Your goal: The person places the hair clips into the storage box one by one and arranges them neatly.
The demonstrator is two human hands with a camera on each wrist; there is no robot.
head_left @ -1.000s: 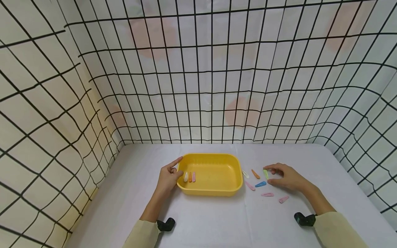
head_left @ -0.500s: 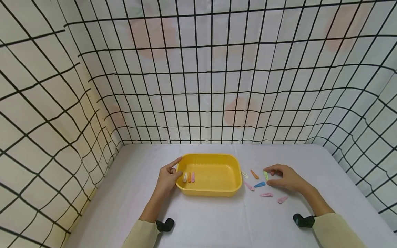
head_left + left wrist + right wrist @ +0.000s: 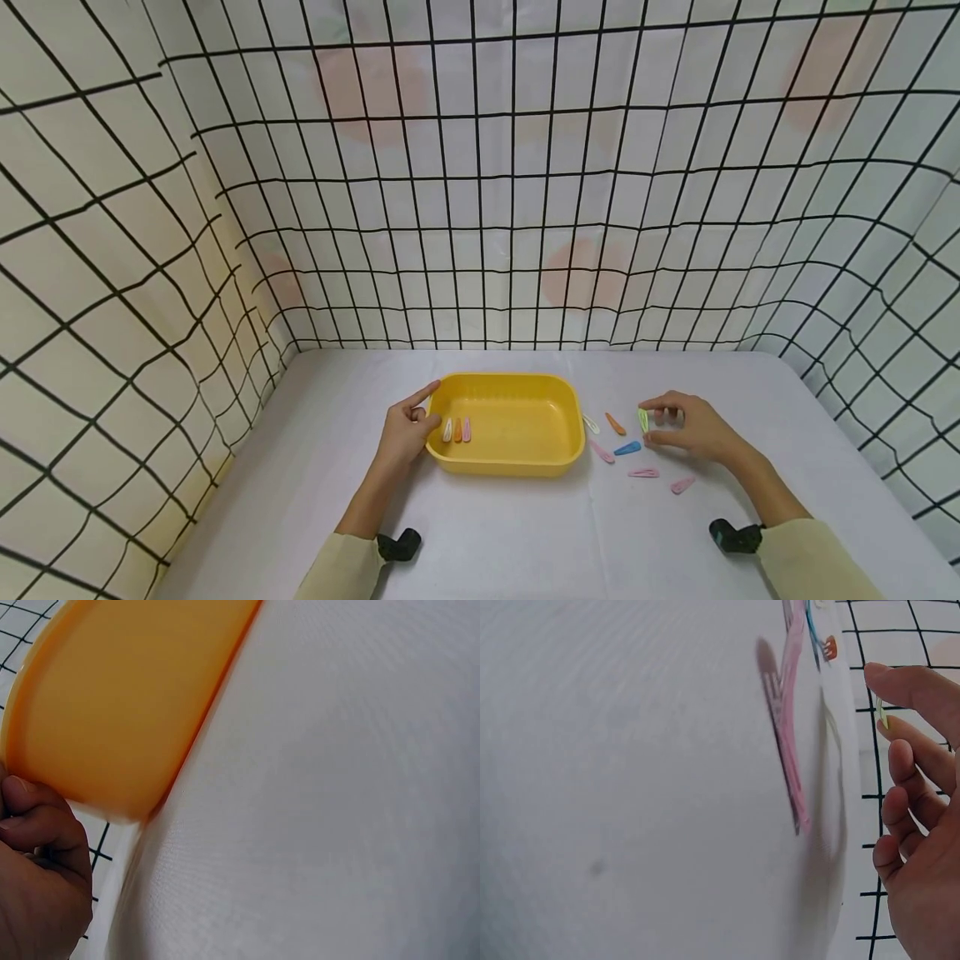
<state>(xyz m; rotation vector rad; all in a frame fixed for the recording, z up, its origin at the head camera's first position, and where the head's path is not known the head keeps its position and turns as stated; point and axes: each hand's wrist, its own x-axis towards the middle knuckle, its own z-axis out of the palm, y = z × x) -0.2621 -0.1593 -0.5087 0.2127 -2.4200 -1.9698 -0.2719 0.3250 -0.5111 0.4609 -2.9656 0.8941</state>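
Observation:
My left hand (image 3: pixel 406 430) grips the left rim of a yellow plastic tray (image 3: pixel 517 465), its thumb over the edge. In the left wrist view the tray wall (image 3: pixel 112 697) rises beside the curled fingers. Inside, near that thumb, a white, an orange and a pink hair clip (image 3: pixel 467 429) lie side by side. Right of the tray, my right hand (image 3: pixel 693 427) pinches a light green hair clip (image 3: pixel 643 420) between thumb and forefinger. The right wrist view shows this green clip (image 3: pixel 883 716) edge-on, held off the table.
Around the right hand lie a white clip (image 3: pixel 591 423), an orange clip (image 3: pixel 616 423), a blue clip (image 3: pixel 627 448) and several pink clips (image 3: pixel 643 472). A white cloth (image 3: pixel 517 542) covers the table. Behind it stands a white wall with a black grid (image 3: pixel 510 225).
My right hand has risen slightly, and the green hair clip has come up with it. The left hand and the tray have stayed in place.

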